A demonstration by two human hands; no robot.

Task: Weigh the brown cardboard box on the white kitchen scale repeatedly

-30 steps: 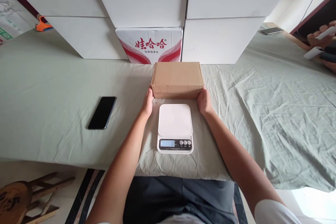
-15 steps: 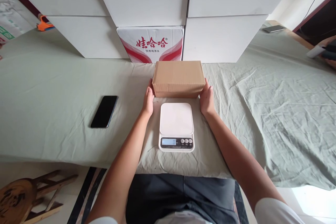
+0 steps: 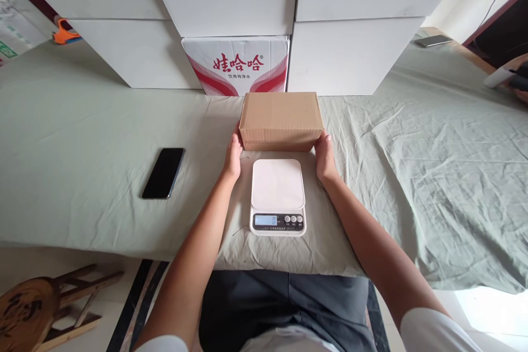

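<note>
A brown cardboard box is held between my two hands, just behind a white kitchen scale. My left hand presses against the box's left side, thumb toward me and most fingers hidden behind it. On the opposite side my right hand grips the box the same way, its fingers largely out of sight. The scale's display is lit and seems to read 0; its plate carries nothing. I cannot tell whether the box rests on the cloth or is slightly lifted.
Large white boxes and a red-and-white printed carton stand behind the cardboard box. A black phone lies left on the green tablecloth. Another phone is at far right, an orange tool at far left. A wooden stool stands below.
The whole view has shifted slightly. My hands keep their hold on the cardboard box, which stays in nearly the same place behind the scale.
</note>
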